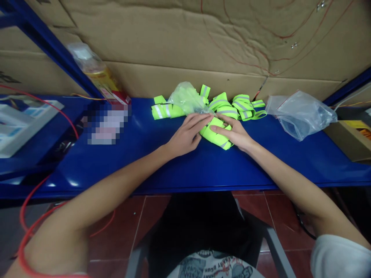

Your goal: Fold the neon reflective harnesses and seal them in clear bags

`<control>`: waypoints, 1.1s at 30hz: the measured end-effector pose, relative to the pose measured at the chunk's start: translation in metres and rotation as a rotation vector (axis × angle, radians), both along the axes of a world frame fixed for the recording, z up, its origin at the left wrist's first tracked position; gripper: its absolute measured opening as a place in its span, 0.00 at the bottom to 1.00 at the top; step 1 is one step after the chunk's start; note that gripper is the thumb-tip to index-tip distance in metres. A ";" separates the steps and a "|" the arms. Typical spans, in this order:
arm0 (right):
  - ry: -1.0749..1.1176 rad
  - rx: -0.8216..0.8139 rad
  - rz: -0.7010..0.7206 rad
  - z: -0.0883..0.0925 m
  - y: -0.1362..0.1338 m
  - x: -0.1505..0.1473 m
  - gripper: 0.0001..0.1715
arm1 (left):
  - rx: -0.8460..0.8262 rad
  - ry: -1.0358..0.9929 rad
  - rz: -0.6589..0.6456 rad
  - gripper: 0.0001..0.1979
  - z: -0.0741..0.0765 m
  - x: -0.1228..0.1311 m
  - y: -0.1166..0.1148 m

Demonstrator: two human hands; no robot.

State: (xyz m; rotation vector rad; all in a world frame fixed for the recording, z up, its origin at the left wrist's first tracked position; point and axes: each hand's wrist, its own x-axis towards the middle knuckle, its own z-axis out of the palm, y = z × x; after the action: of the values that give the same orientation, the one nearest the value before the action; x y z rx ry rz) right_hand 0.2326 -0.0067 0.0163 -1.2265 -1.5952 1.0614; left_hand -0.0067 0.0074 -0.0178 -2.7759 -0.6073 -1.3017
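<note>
My right hand (238, 135) is closed round a folded bundle of neon-yellow reflective strap (219, 136) with grey stripes, the thumb lying across its near face. From the left, my left hand (187, 135) meets it, its fingers together at the bundle's upper end. A clear plastic bag (187, 96) reaches down to those fingers, which appear to pinch its edge; the fingertips are partly hidden. Behind the hands lie more neon-yellow straps: a rolled one (165, 111) at the left and several looped ones (242, 106) at the right.
The blue tabletop (174, 173) backs onto a cardboard wall (162, 50). Clear plastic bags (304, 114) and a cardboard box (348, 141) lie right. A wrapped bottle (94, 69) stands at the back left. A red hose (26, 227) curves beside my left arm.
</note>
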 end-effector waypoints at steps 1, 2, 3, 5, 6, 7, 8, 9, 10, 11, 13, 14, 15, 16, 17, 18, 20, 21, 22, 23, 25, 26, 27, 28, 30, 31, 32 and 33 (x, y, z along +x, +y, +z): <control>-0.022 0.040 0.000 0.000 0.001 0.000 0.47 | -0.001 0.001 -0.014 0.39 0.001 0.000 0.000; -0.036 0.067 0.000 -0.001 0.002 0.001 0.46 | -0.001 0.003 -0.026 0.39 0.002 0.000 0.000; -0.037 0.082 -0.001 -0.002 0.002 0.001 0.44 | 0.003 0.004 -0.032 0.38 0.003 0.000 0.000; 0.002 0.092 -0.022 -0.005 0.003 0.001 0.41 | 0.023 0.002 -0.014 0.37 0.005 0.001 -0.001; 0.035 0.091 -0.043 -0.005 0.004 0.001 0.40 | 0.035 -0.004 0.016 0.37 0.006 0.002 -0.002; 0.071 0.088 -0.064 -0.006 0.003 0.000 0.39 | 0.046 -0.016 0.064 0.36 0.006 0.003 -0.002; 0.106 0.085 -0.080 -0.006 0.003 -0.001 0.39 | 0.054 -0.034 0.129 0.34 0.006 0.003 -0.003; 0.132 0.083 -0.090 -0.005 0.003 -0.001 0.38 | 0.058 -0.057 0.205 0.31 0.005 0.003 -0.004; 0.147 0.079 -0.095 -0.004 0.002 -0.002 0.37 | 0.065 -0.080 0.280 0.28 0.005 0.004 -0.005; 0.153 0.074 -0.095 -0.003 0.001 -0.003 0.36 | 0.075 -0.096 0.342 0.25 0.003 0.003 -0.005; 0.146 0.063 -0.103 -0.002 0.000 -0.004 0.36 | 0.094 -0.092 0.387 0.22 0.001 0.002 -0.006; 0.141 0.057 -0.116 -0.002 0.000 -0.005 0.36 | 0.092 -0.078 0.376 0.22 -0.001 0.002 -0.006; 0.139 0.049 -0.131 -0.003 0.000 -0.006 0.37 | 0.082 -0.061 0.353 0.23 -0.002 0.001 -0.007; 0.140 0.041 -0.147 -0.004 0.000 -0.007 0.38 | 0.067 -0.047 0.330 0.24 -0.004 0.001 -0.007; 0.141 0.036 -0.162 -0.005 0.001 -0.007 0.39 | 0.054 -0.036 0.317 0.25 -0.004 0.001 -0.008; 0.142 0.033 -0.172 -0.007 0.001 -0.008 0.39 | 0.051 -0.028 0.311 0.25 -0.005 0.002 -0.009; 0.145 0.034 -0.176 -0.010 0.001 -0.009 0.40 | 0.088 -0.021 0.299 0.26 -0.006 0.004 -0.011; 0.151 0.037 -0.179 -0.012 0.002 -0.010 0.39 | 0.119 -0.020 0.289 0.26 -0.006 0.005 -0.012; 0.160 0.039 -0.184 -0.013 0.002 -0.010 0.39 | 0.152 -0.020 0.277 0.27 -0.006 0.006 -0.013; 0.171 0.043 -0.194 -0.014 0.002 -0.011 0.38 | 0.180 -0.018 0.264 0.27 -0.006 0.008 -0.014; 0.185 0.079 -0.218 -0.014 0.001 -0.012 0.38 | 0.206 0.004 0.235 0.29 -0.006 0.011 -0.015; 0.186 0.105 -0.222 -0.015 0.001 -0.012 0.39 | 0.208 0.025 0.218 0.30 -0.006 0.012 -0.016; 0.185 0.128 -0.217 -0.015 0.001 -0.012 0.39 | 0.209 0.045 0.197 0.31 -0.006 0.014 -0.017; 0.181 0.143 -0.207 -0.015 0.000 -0.013 0.39 | 0.210 0.060 0.178 0.33 -0.006 0.015 -0.017; 0.177 0.135 -0.188 -0.015 -0.001 -0.015 0.38 | 0.211 0.062 0.147 0.34 -0.005 0.016 -0.019; 0.177 0.118 -0.183 -0.015 -0.002 -0.016 0.37 | 0.195 0.049 0.134 0.35 -0.004 0.017 -0.020; 0.179 0.103 -0.178 -0.015 -0.003 -0.017 0.37 | 0.166 0.033 0.114 0.36 -0.003 0.017 -0.022; 0.183 0.093 -0.172 -0.015 -0.004 -0.018 0.37 | 0.124 0.016 0.088 0.36 -0.002 0.017 -0.024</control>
State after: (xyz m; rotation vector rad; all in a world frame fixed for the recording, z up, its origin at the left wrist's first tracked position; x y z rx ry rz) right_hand 0.2143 -0.0110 0.0010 -1.1475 -1.3589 0.9514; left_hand 0.0103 -0.0164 -0.0200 -2.6274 -0.6176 -1.2536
